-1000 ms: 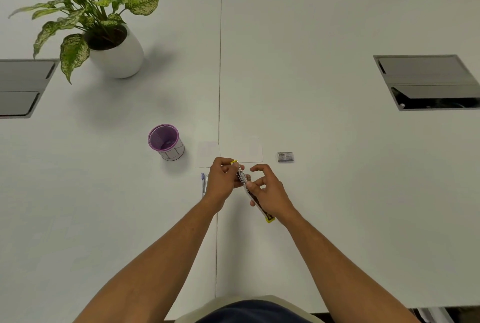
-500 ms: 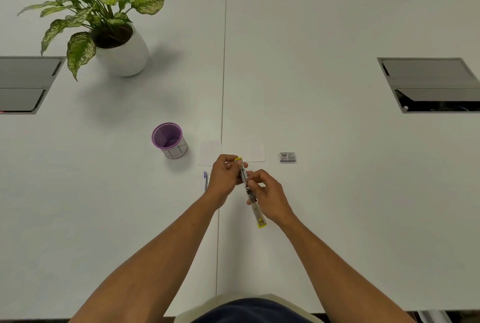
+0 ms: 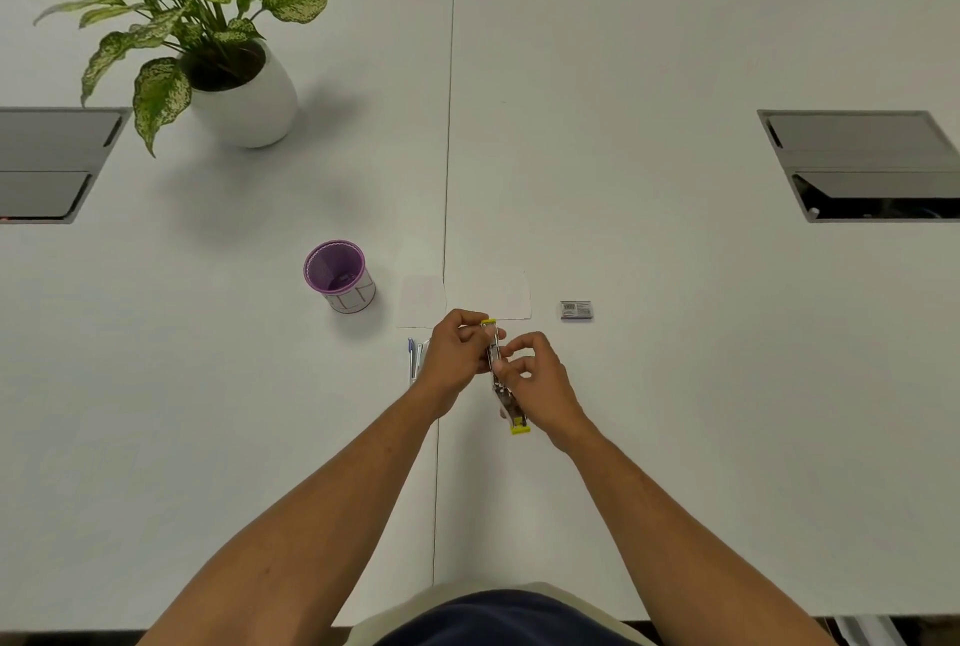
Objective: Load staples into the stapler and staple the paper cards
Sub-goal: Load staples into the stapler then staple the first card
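In the head view, both hands are holding the stapler (image 3: 503, 375) just above the table (image 3: 649, 125), near its front edge. The left hand (image 3: 457, 357) is gripping the far, yellow-tipped end; the right hand (image 3: 535, 380) is pinching the middle with its fingertips, apparently working at the staple channel. Loading seems to be under way, though whether staples are in is too small to tell. The cards (image 3: 488, 297) are lying flat just beyond the hands, not yet stapled. The staple box (image 3: 576, 310) is sitting to their right, untouched.
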Available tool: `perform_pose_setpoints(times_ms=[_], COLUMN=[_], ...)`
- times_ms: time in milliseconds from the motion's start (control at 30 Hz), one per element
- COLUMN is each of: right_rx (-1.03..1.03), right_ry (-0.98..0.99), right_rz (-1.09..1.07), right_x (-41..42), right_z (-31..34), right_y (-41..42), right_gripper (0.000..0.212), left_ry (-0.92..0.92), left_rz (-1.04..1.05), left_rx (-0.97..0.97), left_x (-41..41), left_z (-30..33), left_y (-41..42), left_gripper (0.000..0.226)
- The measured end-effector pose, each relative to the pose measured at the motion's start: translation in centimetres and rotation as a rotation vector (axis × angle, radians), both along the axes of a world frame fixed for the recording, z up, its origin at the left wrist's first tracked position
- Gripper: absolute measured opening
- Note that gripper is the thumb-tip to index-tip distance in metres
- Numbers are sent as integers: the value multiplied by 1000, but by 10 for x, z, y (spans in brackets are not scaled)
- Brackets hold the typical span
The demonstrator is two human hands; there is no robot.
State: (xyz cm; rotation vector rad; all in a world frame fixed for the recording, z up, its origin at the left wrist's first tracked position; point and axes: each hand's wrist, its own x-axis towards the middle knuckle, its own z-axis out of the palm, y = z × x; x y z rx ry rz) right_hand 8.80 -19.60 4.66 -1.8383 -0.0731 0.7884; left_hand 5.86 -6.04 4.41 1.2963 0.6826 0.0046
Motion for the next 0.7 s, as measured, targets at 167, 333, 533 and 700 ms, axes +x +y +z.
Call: perform_pose_setpoints(times_ms=[167, 333, 533, 700], right_rx=[185, 335, 84, 200], right_ry=[275, 378, 79, 145], right_rz=[-80, -122, -39, -113], right_x=[1, 2, -2, 1], right_z=[2, 3, -3, -10], right_y=[-4, -9, -9, -13], right_gripper=[19, 43, 22, 23], left_ry=[-6, 10, 15, 21], left_rz=[-9, 30, -28, -69], left_rx=[27, 40, 40, 20], left_x=[-1, -3, -1, -1], left_z=[1, -3, -6, -7], left_y=[1, 2, -9, -10], left_gripper=[20, 19, 19, 15])
